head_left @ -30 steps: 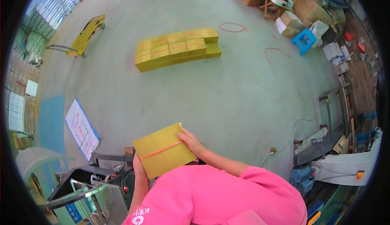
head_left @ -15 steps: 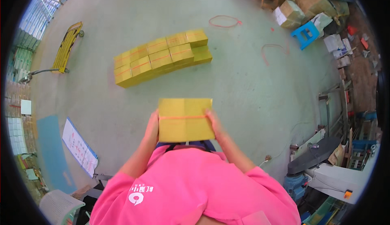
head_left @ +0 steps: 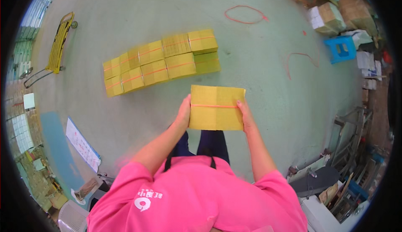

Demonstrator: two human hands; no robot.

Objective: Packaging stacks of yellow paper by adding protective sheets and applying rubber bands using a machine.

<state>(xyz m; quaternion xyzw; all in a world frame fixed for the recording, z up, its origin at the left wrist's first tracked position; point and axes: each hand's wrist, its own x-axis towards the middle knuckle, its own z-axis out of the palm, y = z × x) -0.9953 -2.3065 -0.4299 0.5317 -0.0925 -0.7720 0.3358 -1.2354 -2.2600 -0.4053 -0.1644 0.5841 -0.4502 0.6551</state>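
Note:
Between my two hands I carry a yellow cardboard box [head_left: 217, 117] with an orange strap across its middle. My left hand [head_left: 184, 111] presses its left side, and my right hand [head_left: 246, 114] grips the right side with the thumb on the top edge. Beyond it on the floor sit two rows of similar yellow boxes [head_left: 153, 66], each strapped in orange and packed side by side. At the right end of the near row, one box [head_left: 207, 63] lies lower than its neighbours.
A yellow flatbed trolley [head_left: 60, 43] stands at the far left. A blue stool [head_left: 339, 49] and cardboard cartons [head_left: 331, 17] are at the far right. Loops of red cord [head_left: 246, 14] lie on the floor. A white printed board [head_left: 83, 144] is at left, metal frames [head_left: 349, 135] at right.
The held box has moved forward and to the right, nearer the stacked boxes. My arms are stretched further out, and my legs now show below the box.

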